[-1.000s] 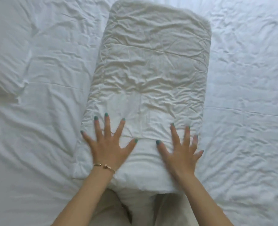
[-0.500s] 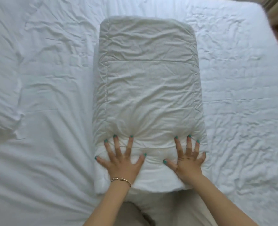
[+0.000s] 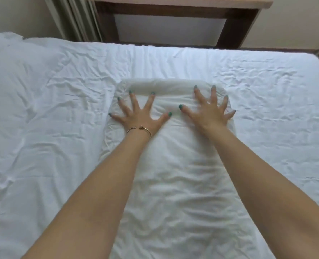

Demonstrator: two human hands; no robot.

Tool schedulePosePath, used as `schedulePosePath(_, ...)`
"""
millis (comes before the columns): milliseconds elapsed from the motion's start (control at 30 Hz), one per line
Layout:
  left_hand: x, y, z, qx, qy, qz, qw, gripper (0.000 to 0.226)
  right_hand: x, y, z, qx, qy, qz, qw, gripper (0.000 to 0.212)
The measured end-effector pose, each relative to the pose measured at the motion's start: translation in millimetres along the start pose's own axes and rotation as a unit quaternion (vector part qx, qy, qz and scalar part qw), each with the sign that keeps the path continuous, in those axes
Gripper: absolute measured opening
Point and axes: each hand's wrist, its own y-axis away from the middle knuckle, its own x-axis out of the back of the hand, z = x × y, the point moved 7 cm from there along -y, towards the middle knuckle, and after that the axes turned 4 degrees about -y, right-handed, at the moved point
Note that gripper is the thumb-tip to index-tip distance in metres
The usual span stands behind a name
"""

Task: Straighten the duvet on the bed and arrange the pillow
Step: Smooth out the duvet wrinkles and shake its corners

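A folded white duvet (image 3: 173, 184) lies lengthwise down the middle of the bed (image 3: 267, 109), its far end rounded. My left hand (image 3: 140, 114) presses flat on the far left part of the duvet, fingers spread wide, a gold bracelet on the wrist. On the far right part, my right hand (image 3: 211, 111) presses the same way with fingers splayed. Both arms are stretched out over the duvet. A white pillow (image 3: 14, 75) lies at the left side of the bed.
Beyond the bed's far edge stands a dark wooden table (image 3: 173, 8) against a cream wall. Striped curtains (image 3: 72, 17) hang at the back left. The wrinkled white sheet spreads to both sides of the duvet.
Both hands have slid from the near end of the duvet to its far end, arms now extended. The view has tilted up, so the table and wall have come into sight.
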Motion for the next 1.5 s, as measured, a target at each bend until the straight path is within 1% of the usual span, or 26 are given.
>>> schedulePosePath(67,-30.4,-18.0,-13.6,0.028,0.004,-0.007,1.000,0.094,-35.1,-24.6,3.5,-0.004,0.054,-0.016,0.998,0.086)
schedulePosePath(133,-58.3,-28.0,-16.7,0.033,-0.017,-0.015,0.999,0.093,-68.5,-35.6,9.1,0.006,0.108,-0.010,0.994,0.083)
schedulePosePath(267,-79.6,-52.1,-10.1,0.043,-0.034,-0.035,0.998,0.093,-100.2,-59.0,16.8,0.002,0.099,-0.027,0.995,0.082)
schedulePosePath(333,-75.3,-52.8,-8.6,0.041,-0.027,-0.056,0.997,0.094,-100.2,-62.4,17.1,0.004,0.079,-0.051,0.996,0.081)
schedulePosePath(400,-63.6,-41.1,-12.4,0.040,-0.013,-0.064,0.997,0.095,-84.9,-51.6,18.2,0.026,0.026,-0.064,0.997,0.076)
schedulePosePath(467,-49.9,-18.0,-22.5,0.049,-0.014,-0.077,0.996,0.099,-59.7,-28.2,24.2,0.077,-0.003,-0.047,0.996,0.073)
schedulePosePath(500,-45.7,-1.9,-30.1,0.064,-0.006,-0.092,0.994,0.102,-47.9,-11.9,35.8,0.077,-0.010,-0.038,0.996,0.075)
schedulePosePath(533,-43.8,16.7,-40.0,0.087,0.006,-0.108,0.990,0.106,-38.7,7.0,55.5,0.041,-0.032,-0.036,0.998,0.081)
schedulePosePath(567,-44.3,36.7,-51.2,0.114,0.020,-0.123,0.986,0.109,-34.9,29.0,81.2,-0.027,-0.074,-0.048,0.996,0.091)
schedulePosePath(600,-46.5,57.1,-62.6,0.140,0.034,-0.135,0.980,0.111,-35.5,55.0,106.3,-0.104,-0.137,-0.072,0.982,0.102)
schedulePosePath(633,-48.1,74.4,-72.9,0.160,0.049,-0.140,0.976,0.113,-38.1,81.9,124.5,-0.165,-0.200,-0.099,0.961,0.112)
schedulePosePath(667,-49.1,87.0,-80.7,0.169,0.062,-0.139,0.974,0.114,-41.4,105.7,135.4,-0.200,-0.246,-0.120,0.941,0.120)
schedulePosePath(700,-49.3,94.9,-86.5,0.169,0.071,-0.136,0.974,0.115,-43.2,124.4,140.4,-0.220,-0.269,-0.132,0.928,0.127)
schedulePosePath(733,-49.3,97.8,-90.1,0.164,0.079,-0.134,0.974,0.115,-46.1,135.7,142.8,-0.231,-0.275,-0.133,0.924,0.129)
schedulePosePath(800,-49.4,94.2,-94.6,0.158,0.091,-0.135,0.974,0.117,-51.5,142.2,141.0,-0.236,-0.241,-0.109,0.935,0.126)
schedulePosePath(900,-54.6,69.1,-100.9,0.161,0.112,-0.137,0.971,0.121,-61.5,128.8,128.9,-0.229,-0.187,-0.032,0.955,0.130)
schedulePosePath(967,-62.3,45.2,-102.4,0.158,0.132,-0.148,0.967,0.126,-72.9,120.5,123.5,-0.235,-0.187,0.015,0.954,0.134)
schedulePosePath(1067,-83.8,17.0,-101.6,0.147,0.155,-0.150,0.965,0.128,-94.6,106.6,122.6,-0.226,-0.182,0.071,0.954,0.130)
schedulePosePath(1133,-99.0,7.9,-103.1,0.144,0.158,-0.106,0.971,0.130,-106.5,96.3,126.5,-0.204,-0.172,0.109,0.958,0.128)
schedulePosePath(1200,-110.6,4.3,-106.0,0.139,0.176,-0.037,0.974,0.132,-118.3,88.3,129.8,-0.190,-0.164,0.122,0.960,0.126)
schedulePosePath(1233,-119.1,4.0,-106.9,0.132,0.189,-0.019,0.973,0.132,-125.2,88.1,131.9,-0.191,-0.160,0.127,0.960,0.125)
schedulePosePath(1400,-141.4,4.1,-112.4,0.101,0.223,0.038,0.969,0.130,-140.2,93.2,139.9,-0.198,-0.140,0.147,0.959,0.122)
schedulePosePath(1500,-145.5,1.9,-114.9,0.099,0.231,0.038,0.967,0.129,-138.3,98.7,138.9,-0.204,-0.140,0.156,0.956,0.121)
